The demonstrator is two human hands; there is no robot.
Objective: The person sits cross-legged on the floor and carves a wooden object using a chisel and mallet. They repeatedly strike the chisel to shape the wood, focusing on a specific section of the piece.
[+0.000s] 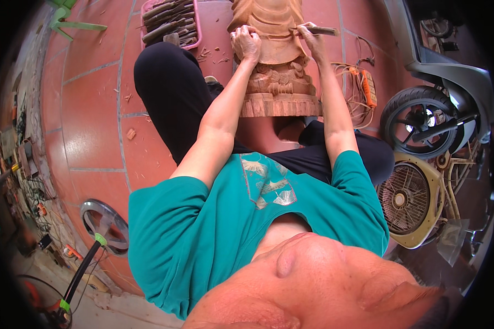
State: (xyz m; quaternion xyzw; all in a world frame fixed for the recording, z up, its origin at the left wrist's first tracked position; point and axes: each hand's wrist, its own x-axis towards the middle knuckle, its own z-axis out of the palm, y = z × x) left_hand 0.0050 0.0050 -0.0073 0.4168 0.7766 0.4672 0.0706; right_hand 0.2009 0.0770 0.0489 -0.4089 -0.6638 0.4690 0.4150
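Note:
A tall carved wooden statue (277,82) stands on the red tiled floor between my legs. My left hand (246,43) rests closed on the statue's left side, gripping the wood. My right hand (312,37) is closed around a carving chisel (323,31), whose wooden handle points right while its tip meets the statue's upper part. Both forearms reach forward from my teal shirt.
A pink tray (196,36) of several chisels lies at the back left. Wood chips (130,133) dot the tiles. An orange power strip (368,88) with cables lies right of the statue. A scooter wheel (417,120) and a floor fan (409,200) stand on the right.

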